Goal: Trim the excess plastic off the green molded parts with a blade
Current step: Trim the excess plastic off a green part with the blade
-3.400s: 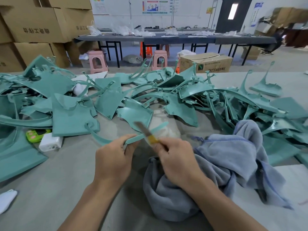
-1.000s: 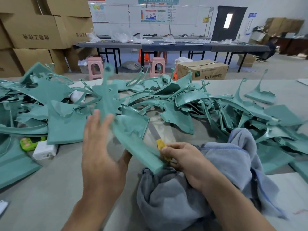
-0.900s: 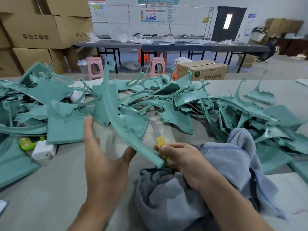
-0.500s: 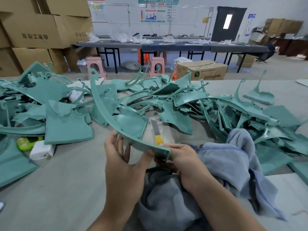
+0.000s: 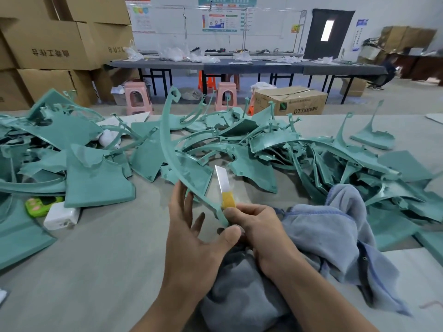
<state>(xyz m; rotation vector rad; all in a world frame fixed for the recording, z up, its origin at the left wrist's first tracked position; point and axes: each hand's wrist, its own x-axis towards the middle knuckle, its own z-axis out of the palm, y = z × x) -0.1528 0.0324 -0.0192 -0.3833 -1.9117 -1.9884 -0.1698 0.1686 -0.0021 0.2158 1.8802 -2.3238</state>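
Observation:
I hold a long curved green part (image 5: pixel 166 149) upright over the table; its looped tip points up and its lower end sits between my hands. My left hand (image 5: pixel 195 238) holds it with fingers stretched up behind the strip and the thumb pinching the lower end. My right hand (image 5: pixel 260 225) grips a blade (image 5: pixel 220 179) by its yellow-wrapped handle (image 5: pixel 226 200). The blade points up and lies just right of the strip's lower edge. A heap of green molded parts (image 5: pixel 299 152) covers the table behind.
A blue-grey cloth (image 5: pixel 335 238) lies bunched under and to the right of my right hand. A white adapter (image 5: pixel 61 215) and a small green gadget (image 5: pixel 39 206) sit at the left. Flat green panels (image 5: pixel 96 180) lie left. Cardboard boxes (image 5: pixel 52 44) stand behind.
My left hand went from an open palm behind the part to holding its lower end. The strip's upper tip swung right into a more upright position. The blade stayed beside the lower end.

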